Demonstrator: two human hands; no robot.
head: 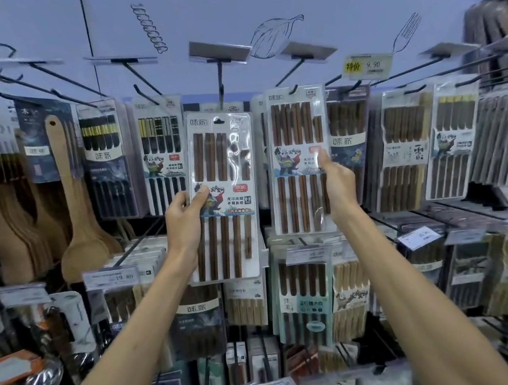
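The left hand [187, 217] is closed on the left edge of the centre pack [222, 164], a clear blister card of brown wooden chopsticks. The thumb is laid across the printed band on its front, and the remaining fingers are hidden behind the card. The pack is held upright in front of the display, slightly forward of its neighbours. Its hang-hole lies just below the tip of a black hook [221, 83]. Whether the hook passes through the hole cannot be told.

The right hand [337, 181] is pinching the right edge of the second pack [291, 139], a similar card of brown chopsticks. The thumb is pressed on the front label and the fingers are curled behind. This pack is upright, with its top at a hook, just beside the centre pack and apart from it.

Packs of black chopsticks [162, 154] are hung to the left of the centre pack. Wooden spatulas [73, 194] are hung further left. A yellow price tag [364, 65] marked 9.90 is fixed above and to the right of the second pack. A white price label [112, 277] marked 19.80 is noted beside the left forearm. Further chopstick packs are ranged on the rows below.
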